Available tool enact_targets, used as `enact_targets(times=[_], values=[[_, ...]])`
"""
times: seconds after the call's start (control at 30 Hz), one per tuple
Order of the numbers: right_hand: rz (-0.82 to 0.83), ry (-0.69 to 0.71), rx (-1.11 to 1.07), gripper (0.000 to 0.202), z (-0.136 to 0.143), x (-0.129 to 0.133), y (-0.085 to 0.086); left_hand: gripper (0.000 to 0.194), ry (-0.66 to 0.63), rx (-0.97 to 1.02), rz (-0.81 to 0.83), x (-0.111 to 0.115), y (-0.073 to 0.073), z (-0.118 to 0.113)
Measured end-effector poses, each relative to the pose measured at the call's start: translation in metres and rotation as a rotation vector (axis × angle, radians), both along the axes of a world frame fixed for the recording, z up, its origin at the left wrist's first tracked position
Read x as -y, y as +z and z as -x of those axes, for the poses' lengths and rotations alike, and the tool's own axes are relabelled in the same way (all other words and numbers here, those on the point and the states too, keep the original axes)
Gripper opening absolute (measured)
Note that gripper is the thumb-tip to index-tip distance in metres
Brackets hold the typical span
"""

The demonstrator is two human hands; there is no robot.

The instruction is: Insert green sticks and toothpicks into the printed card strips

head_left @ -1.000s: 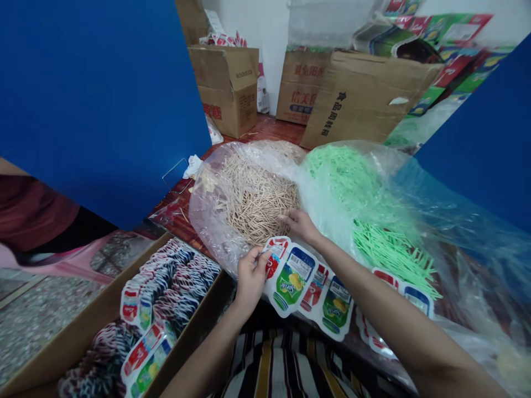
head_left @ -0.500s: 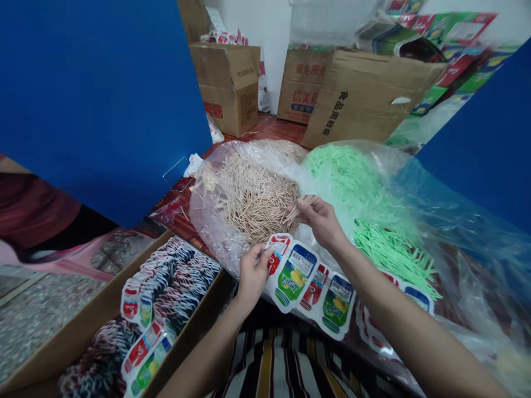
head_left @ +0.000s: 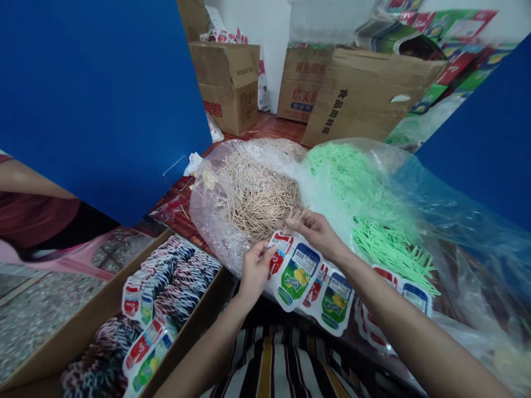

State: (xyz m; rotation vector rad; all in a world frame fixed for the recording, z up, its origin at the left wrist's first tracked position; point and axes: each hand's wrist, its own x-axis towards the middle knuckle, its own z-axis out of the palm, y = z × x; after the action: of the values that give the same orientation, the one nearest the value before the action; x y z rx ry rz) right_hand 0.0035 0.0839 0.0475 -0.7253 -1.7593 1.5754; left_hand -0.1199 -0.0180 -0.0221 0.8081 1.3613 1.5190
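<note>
My left hand (head_left: 256, 272) pinches the left edge of a printed packet (head_left: 295, 275), with a red cola part and a green-and-blue Sprite part. Several thin tan sticks (head_left: 295, 215) are held between the fingers of my right hand (head_left: 317, 235), just above the packet's top edge. A pile of the same tan sticks (head_left: 265, 207) lies in a clear plastic bag beyond my hands. Another printed packet (head_left: 334, 301) rests partly under the held one. More packets (head_left: 415, 296) lie to the right, partly hidden by my right forearm.
Green sticks (head_left: 385, 254) fill a clear bag on the right. A long cardboard box (head_left: 33, 348) at lower left holds rows of packets (head_left: 170, 276). Blue panels (head_left: 103, 94) flank the table, and cardboard boxes (head_left: 373, 94) stand at the back. Part of a person (head_left: 37, 210) shows at left.
My right hand has come down and nearer with the tan sticks, from the pile's edge to the held packet's top. The packet in my left hand has shifted slightly right.
</note>
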Motion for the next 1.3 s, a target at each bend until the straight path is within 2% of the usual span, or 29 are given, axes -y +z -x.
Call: enact_targets(times=[0.17,0.3,0.47,0.53,0.57,0.67,0.73,0.83,0.97,1.03,1.17,1.3], values=[[0.127,0.06,0.056,0.03,0.001,0.003,-0.011,0.022,0.018,-0.018,-0.015,-0.001,-0.006,0.001],[0.136,0.073,-0.03,0.035,-0.003,0.004,-0.008,0.022,-0.025,0.077,-0.011,-0.001,-0.007,0.0],[-0.175,0.236,0.227,0.028,-0.013,0.014,0.006,0.02,-0.061,0.13,0.011,0.006,-0.006,0.001],[-0.217,0.247,0.269,0.03,-0.017,0.016,0.009,0.02,-0.077,0.142,0.03,0.011,-0.007,0.001],[-0.201,0.207,0.246,0.031,-0.018,0.014,0.008,0.019,-0.082,0.151,0.044,0.014,-0.008,0.002],[-0.159,-0.041,0.117,0.032,-0.018,-0.005,-0.003,0.018,-0.076,0.159,0.087,0.02,-0.01,0.002],[-0.234,-0.155,0.164,0.03,-0.014,-0.026,-0.017,0.018,-0.075,0.135,0.098,0.022,-0.012,0.002],[-0.518,-0.111,0.556,0.026,0.002,-0.054,-0.041,0.018,-0.083,0.113,0.089,0.022,-0.013,0.003],[-0.623,-0.06,0.734,0.014,0.034,-0.071,-0.066,0.02,-0.07,0.13,0.08,0.021,-0.011,0.004],[-0.646,-0.045,0.785,0.018,0.047,-0.073,-0.074,0.021,-0.064,0.14,0.084,0.022,-0.01,0.006],[-0.669,-0.036,0.843,0.031,0.055,-0.075,-0.079,0.023,-0.045,0.147,0.088,0.022,-0.006,0.011],[-0.67,-0.067,0.819,0.036,0.041,-0.075,-0.07,0.023,-0.025,0.138,0.088,0.021,-0.004,0.015]])
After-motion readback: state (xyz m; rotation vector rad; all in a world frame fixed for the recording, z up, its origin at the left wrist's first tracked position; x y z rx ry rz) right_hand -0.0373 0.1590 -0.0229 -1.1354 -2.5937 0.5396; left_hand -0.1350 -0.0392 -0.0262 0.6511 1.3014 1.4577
